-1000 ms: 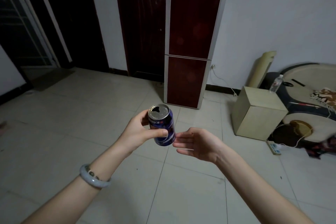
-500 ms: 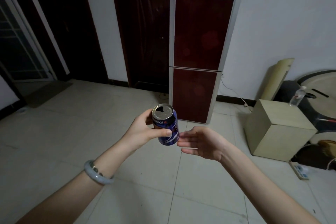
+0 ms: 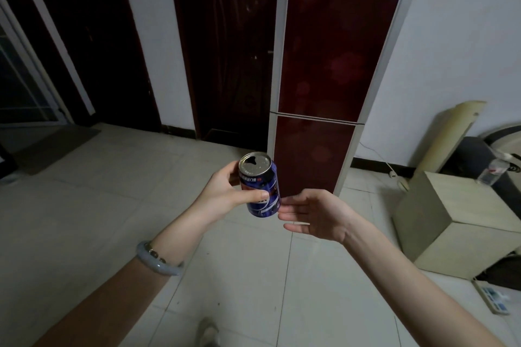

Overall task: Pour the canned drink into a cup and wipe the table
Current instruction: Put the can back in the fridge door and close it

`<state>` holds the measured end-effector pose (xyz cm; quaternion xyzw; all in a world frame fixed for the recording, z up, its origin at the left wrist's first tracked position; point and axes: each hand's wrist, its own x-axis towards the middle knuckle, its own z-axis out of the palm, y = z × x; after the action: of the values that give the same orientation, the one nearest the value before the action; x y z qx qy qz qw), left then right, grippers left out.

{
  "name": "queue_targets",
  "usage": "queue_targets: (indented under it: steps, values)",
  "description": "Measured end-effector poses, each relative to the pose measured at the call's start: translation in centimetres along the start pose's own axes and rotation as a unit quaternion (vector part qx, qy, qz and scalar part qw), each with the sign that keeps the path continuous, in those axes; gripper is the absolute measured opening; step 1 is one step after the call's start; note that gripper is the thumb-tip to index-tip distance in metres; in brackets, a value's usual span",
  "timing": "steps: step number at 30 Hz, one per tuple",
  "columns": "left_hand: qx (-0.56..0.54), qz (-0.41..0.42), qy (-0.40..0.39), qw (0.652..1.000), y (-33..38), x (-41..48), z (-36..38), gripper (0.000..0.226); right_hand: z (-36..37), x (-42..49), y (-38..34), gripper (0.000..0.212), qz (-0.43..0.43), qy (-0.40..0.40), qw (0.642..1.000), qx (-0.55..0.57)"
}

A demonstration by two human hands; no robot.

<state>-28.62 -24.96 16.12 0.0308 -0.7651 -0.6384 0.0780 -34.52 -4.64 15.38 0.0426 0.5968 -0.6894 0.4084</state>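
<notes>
A blue drink can (image 3: 260,187) with its silver top opened is held upright in the air over the tiled floor. My left hand (image 3: 225,196) grips it around the side, thumb across the front. A pale bangle sits on that wrist. Just right of the can, my right hand (image 3: 313,215) is held flat with fingers apart, its fingertips close to the can's lower side; it holds nothing. No cup, cloth or table is in view.
A tall dark red fridge (image 3: 329,70) stands against the white wall straight ahead. A beige box-shaped stool (image 3: 451,222) sits at the right, with a power strip (image 3: 492,296) on the floor near it. Dark doorways (image 3: 225,45) lie ahead and left.
The view has shifted nearer the fridge and tilted up. Both hands keep the same pose, the can still in my left hand.
</notes>
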Motion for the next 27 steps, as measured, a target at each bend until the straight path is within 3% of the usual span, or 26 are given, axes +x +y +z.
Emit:
queue_targets:
  steps: [6,14,27]
  values:
    - [0.024,0.014,-0.041,0.999,-1.4,10.8,-5.6,0.074,2.3,9.1,-5.5,0.024,-0.017,0.025,0.999,0.016]
    - [0.02,0.045,-0.108,0.993,-1.5,24.1,-11.7,0.061,5.2,18.9,-13.0,0.027,-0.033,0.055,0.996,0.064]
    - [0.02,0.035,-0.126,0.991,-4.7,43.1,-12.9,0.063,0.8,33.3,-23.1,0.023,-0.029,0.079,0.994,0.074]
